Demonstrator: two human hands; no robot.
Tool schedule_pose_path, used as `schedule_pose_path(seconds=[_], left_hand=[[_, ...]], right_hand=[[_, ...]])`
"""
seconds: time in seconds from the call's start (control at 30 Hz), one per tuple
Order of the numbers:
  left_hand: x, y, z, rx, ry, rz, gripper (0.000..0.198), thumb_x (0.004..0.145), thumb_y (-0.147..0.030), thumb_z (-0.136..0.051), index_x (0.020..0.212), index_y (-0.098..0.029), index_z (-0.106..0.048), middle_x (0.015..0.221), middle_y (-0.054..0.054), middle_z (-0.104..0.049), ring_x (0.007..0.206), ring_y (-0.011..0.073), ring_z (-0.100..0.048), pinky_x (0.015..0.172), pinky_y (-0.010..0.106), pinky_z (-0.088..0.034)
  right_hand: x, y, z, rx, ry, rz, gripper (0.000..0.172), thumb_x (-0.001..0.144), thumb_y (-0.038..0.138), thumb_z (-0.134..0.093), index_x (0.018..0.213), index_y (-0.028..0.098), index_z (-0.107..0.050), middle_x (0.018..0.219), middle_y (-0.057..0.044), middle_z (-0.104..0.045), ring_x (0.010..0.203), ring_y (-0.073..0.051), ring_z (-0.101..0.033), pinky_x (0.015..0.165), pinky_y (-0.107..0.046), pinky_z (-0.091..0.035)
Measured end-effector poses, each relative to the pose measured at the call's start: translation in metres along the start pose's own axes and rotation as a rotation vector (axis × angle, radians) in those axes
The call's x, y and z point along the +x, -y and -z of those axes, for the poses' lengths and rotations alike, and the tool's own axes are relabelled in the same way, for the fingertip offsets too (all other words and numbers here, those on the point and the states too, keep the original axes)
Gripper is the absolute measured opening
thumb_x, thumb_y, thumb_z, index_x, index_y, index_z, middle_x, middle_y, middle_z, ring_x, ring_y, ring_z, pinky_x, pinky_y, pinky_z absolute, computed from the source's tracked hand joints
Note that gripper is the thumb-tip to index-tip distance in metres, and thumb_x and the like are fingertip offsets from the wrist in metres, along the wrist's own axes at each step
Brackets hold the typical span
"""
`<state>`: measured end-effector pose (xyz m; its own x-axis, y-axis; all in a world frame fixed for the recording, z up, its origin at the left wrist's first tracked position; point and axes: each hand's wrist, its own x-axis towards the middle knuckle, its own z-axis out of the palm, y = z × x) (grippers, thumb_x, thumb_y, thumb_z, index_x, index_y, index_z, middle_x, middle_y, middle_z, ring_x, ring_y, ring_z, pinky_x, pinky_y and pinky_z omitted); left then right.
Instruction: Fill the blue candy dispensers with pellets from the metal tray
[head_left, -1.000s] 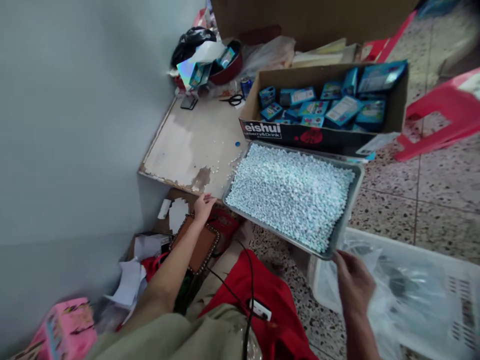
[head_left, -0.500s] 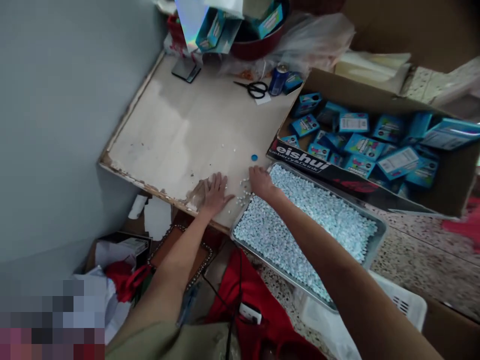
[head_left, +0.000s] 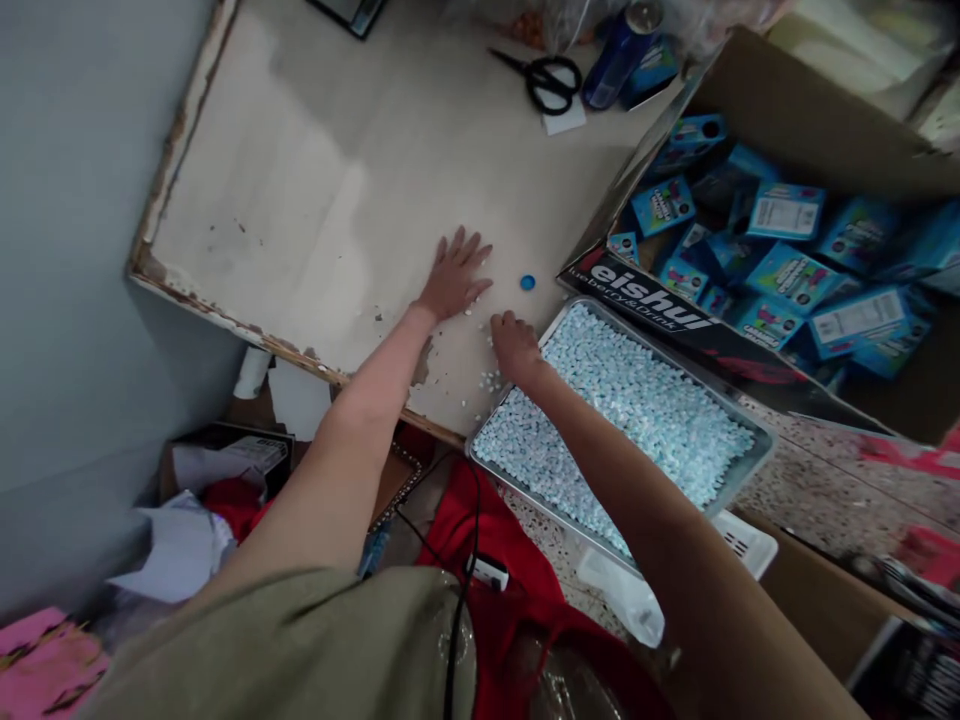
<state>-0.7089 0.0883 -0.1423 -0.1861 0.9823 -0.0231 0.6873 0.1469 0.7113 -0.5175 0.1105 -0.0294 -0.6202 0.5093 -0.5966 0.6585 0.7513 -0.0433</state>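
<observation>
My left hand [head_left: 454,277] lies flat with fingers spread on the worn white tabletop [head_left: 337,190], among a few loose white pellets [head_left: 489,380]. My right hand [head_left: 514,345] is curled, fingers bent, at the near left corner of a metal tray [head_left: 750,470] heaped with pale blue-white pellets [head_left: 630,400]. What the curled fingers hold, if anything, is hidden. A small blue cap [head_left: 528,282] lies on the table between the two hands.
A cardboard box [head_left: 757,110] of blue packets [head_left: 787,210] sits right of the tray. Black scissors [head_left: 551,82] and a blue can [head_left: 619,55] lie at the table's far side. A grey wall [head_left: 67,300] is left. Red cloth [head_left: 517,560], a cable and papers lie below.
My left hand has slid farther onto the table, away from its edge. My right hand stays by the tray corner. A second ago it held the tray's near edge.
</observation>
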Motion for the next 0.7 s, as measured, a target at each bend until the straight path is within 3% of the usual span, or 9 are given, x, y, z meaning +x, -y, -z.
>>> schedule_pose_path(seconds=[0.07,0.17,0.3,0.43,0.53,0.6,0.7], left_hand=[[-0.007,-0.003,-0.009,-0.057,0.060,-0.071,0.077,0.106,-0.070,-0.037,0.159,-0.016,-0.052,0.176,0.019,-0.036,0.172,0.0368,-0.014,0.137,0.065,-0.003],[-0.041,-0.018,-0.028,-0.143,0.101,-0.099,0.064,0.110,-0.058,-0.032,0.153,-0.019,-0.057,0.173,0.018,-0.043,0.171,0.0310,-0.022,0.138,0.063,-0.014],[-0.110,-0.040,-0.040,-0.203,0.117,-0.094,0.057,0.112,-0.045,-0.029,0.154,-0.018,-0.056,0.171,0.019,-0.046,0.170,0.0274,-0.023,0.137,0.062,-0.021],[-0.175,-0.059,-0.027,-0.101,0.158,-0.133,0.067,0.107,-0.051,-0.047,0.164,-0.017,-0.045,0.178,0.019,-0.033,0.172,0.0349,-0.011,0.139,0.064,-0.010],[-0.211,-0.073,-0.017,-0.022,0.237,-0.180,0.080,0.099,-0.052,-0.064,0.169,-0.023,-0.040,0.181,0.018,-0.024,0.172,0.0419,-0.007,0.136,0.070,0.002],[-0.223,-0.081,-0.018,-0.010,0.303,-0.201,0.087,0.093,-0.046,-0.074,0.170,-0.026,-0.038,0.182,0.017,-0.022,0.171,0.0439,-0.010,0.135,0.072,0.005],[-0.222,-0.083,-0.029,-0.036,0.340,-0.234,0.101,0.082,-0.035,-0.086,0.171,-0.027,-0.037,0.181,0.018,-0.024,0.170,0.0466,-0.014,0.134,0.074,0.005]], right_hand=[[-0.011,0.009,-0.001,-0.007,0.045,0.060,0.047,0.103,0.002,-0.031,0.141,0.007,-0.059,0.143,-0.029,-0.064,0.125,-0.035,-0.068,0.105,-0.046,-0.054],[-0.022,0.009,0.002,0.013,0.132,0.147,0.049,0.098,-0.001,-0.038,0.140,0.008,-0.062,0.142,-0.027,-0.066,0.124,-0.033,-0.069,0.105,-0.043,-0.054],[-0.018,-0.026,0.022,0.169,0.116,0.175,0.044,0.095,0.002,-0.046,0.130,0.011,-0.073,0.130,-0.017,-0.076,0.119,-0.027,-0.072,0.107,-0.037,-0.054],[-0.004,-0.071,0.053,0.245,-0.004,0.126,0.038,0.097,0.011,-0.049,0.124,0.014,-0.077,0.116,-0.010,-0.083,0.104,-0.022,-0.076,0.098,-0.034,-0.058],[0.000,-0.083,0.064,0.085,0.070,0.204,0.030,0.099,0.015,-0.054,0.114,0.013,-0.080,0.113,-0.011,-0.084,0.106,-0.024,-0.076,0.102,-0.037,-0.057],[0.002,-0.081,0.062,-0.072,0.104,0.244,0.026,0.101,0.017,-0.055,0.107,0.011,-0.080,0.112,-0.015,-0.083,0.114,-0.028,-0.075,0.109,-0.042,-0.053],[0.014,-0.072,0.050,-0.221,0.147,0.207,0.022,0.098,0.024,-0.068,0.099,0.006,-0.080,0.108,-0.022,-0.082,0.122,-0.034,-0.073,0.113,-0.051,-0.050]])
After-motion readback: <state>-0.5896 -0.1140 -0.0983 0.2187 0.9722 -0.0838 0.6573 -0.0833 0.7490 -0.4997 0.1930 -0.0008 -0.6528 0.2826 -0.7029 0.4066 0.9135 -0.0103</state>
